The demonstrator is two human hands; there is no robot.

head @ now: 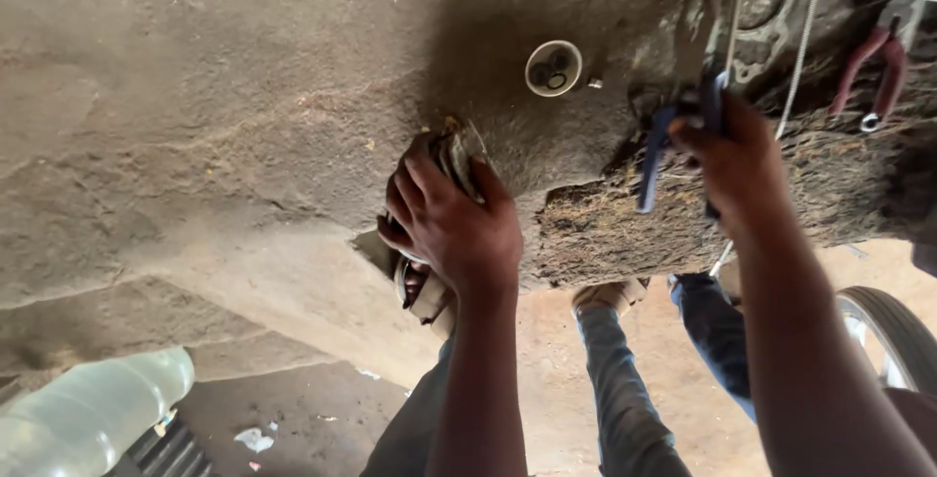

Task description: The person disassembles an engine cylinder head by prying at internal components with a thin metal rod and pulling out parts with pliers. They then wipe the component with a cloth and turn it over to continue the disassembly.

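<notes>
1. Rough grey concrete floor [195, 96], cracked and stepped at a ledge, fills most of the view; darker oil stain spreads toward the middle.
2. Left hand [454, 228] is cupped, fingers curled tight over a round metal part [451, 160] with a worn, dull rim; more of that part, or a second piece, shows below the palm, too hidden to tell.
3. Right hand [737, 160] is closed in a fist around blue-handled pliers [664, 150]; smooth plastic grips, one handle hanging down free of the fingers. Its head is hidden against the dark metal.
4. Pliers sit over a matted, fibrous brown mat [683, 218], frayed along its edge.
5. Small round white cup [553, 68] with dark bits inside lies on the stained concrete, between the two hands and apart from both.
6. Red-handled pliers [874, 72] rest on the mat, well apart from the right hand.
7. Thin pale cord [795, 67] runs across the mat.
8. Clear ribbed plastic bottle [93, 414] at the lower left corner; curved tyre [893, 331] at the right edge.
</notes>
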